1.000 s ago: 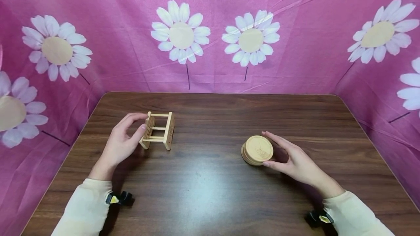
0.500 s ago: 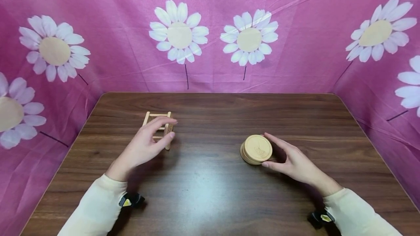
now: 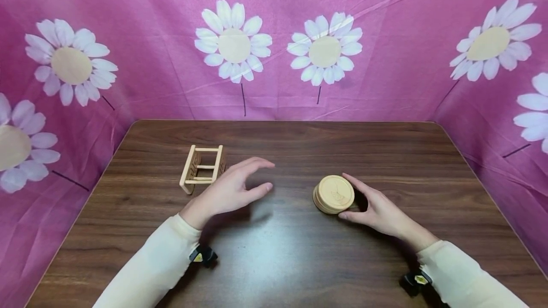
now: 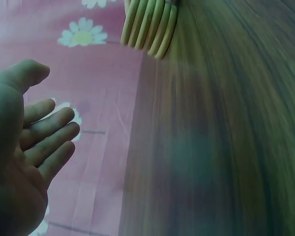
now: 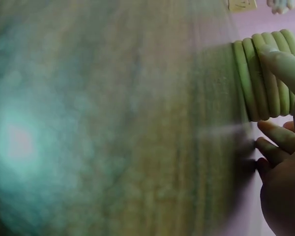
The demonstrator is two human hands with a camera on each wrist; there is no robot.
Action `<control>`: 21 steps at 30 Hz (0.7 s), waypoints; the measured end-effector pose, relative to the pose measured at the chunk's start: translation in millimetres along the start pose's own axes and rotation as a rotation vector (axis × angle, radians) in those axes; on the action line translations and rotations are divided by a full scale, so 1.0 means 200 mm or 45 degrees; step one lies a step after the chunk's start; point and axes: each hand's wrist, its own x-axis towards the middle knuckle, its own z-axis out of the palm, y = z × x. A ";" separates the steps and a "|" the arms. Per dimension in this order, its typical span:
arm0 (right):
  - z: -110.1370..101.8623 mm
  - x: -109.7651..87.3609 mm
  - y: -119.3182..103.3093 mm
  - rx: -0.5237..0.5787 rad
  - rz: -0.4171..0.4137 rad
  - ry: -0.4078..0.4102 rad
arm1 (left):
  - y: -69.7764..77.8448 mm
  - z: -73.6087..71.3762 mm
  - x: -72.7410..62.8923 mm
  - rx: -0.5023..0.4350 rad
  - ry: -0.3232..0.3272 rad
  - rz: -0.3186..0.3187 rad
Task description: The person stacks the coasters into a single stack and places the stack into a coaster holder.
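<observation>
A stack of several round wooden coasters (image 3: 336, 192) stands right of the table's middle, a line design engraved on the top one. My right hand (image 3: 381, 210) holds the stack from its right side, thumb at the near edge and forefinger at the far edge. In the right wrist view the thumb (image 5: 285, 66) lies against the layered coasters (image 5: 268, 73). My left hand (image 3: 233, 189) hovers over the table between the stack and a small wooden coaster rack (image 3: 205, 166), holding nothing. Its fingers are spread and relaxed in the left wrist view. The hand covers the rack's near right corner.
The brown wood-grain table (image 3: 274, 146) is bounded behind and at both sides by a pink cloth (image 3: 274, 99) with large white daisies. Each wrist carries a small black camera (image 3: 204, 255).
My left hand has moved right, from the rack's left side across it, toward the coasters. The rack stays in place. My right hand remains at the stack, nearly unmoved.
</observation>
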 end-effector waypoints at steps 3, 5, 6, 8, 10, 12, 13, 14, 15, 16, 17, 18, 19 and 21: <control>0.01 0.00 0.02 0.018 -0.008 -0.013 | 0.02 0.05 0.05 0.000 -0.030 0.031; 0.02 0.01 0.02 0.020 -0.031 -0.015 | 0.04 0.08 0.08 0.004 -0.057 0.051; 0.02 0.01 0.03 0.021 -0.043 -0.015 | 0.05 0.10 0.10 0.009 -0.071 0.061; 0.03 0.01 0.03 0.017 -0.064 -0.021 | 0.07 0.15 0.13 0.014 -0.097 0.077; 0.04 0.02 0.04 0.005 -0.085 -0.015 | 0.09 0.19 0.16 0.032 -0.126 0.091; 0.05 0.02 0.04 0.000 -0.088 -0.010 | 0.11 0.23 0.19 0.051 -0.155 0.103; 0.05 0.02 0.03 -0.004 -0.089 -0.007 | 0.11 0.25 0.20 0.061 -0.167 0.105; 0.05 0.02 0.03 -0.013 -0.091 0.000 | 0.12 0.27 0.22 0.072 -0.179 0.104; 0.06 0.02 0.03 -0.022 -0.092 0.005 | 0.13 0.29 0.23 0.088 -0.190 0.101; 0.06 0.02 0.03 -0.034 -0.092 0.013 | 0.14 0.30 0.24 0.098 -0.198 0.097; 0.06 0.02 0.03 -0.039 -0.087 0.018 | 0.14 0.32 0.25 0.100 -0.204 0.095; 0.06 0.02 0.03 -0.046 -0.086 0.024 | 0.15 0.33 0.26 0.100 -0.207 0.091; 0.06 0.02 0.03 -0.053 -0.085 0.029 | 0.15 0.34 0.27 0.096 -0.209 0.088; 0.06 0.02 0.03 -0.061 -0.085 0.036 | 0.16 0.35 0.29 0.086 -0.212 0.083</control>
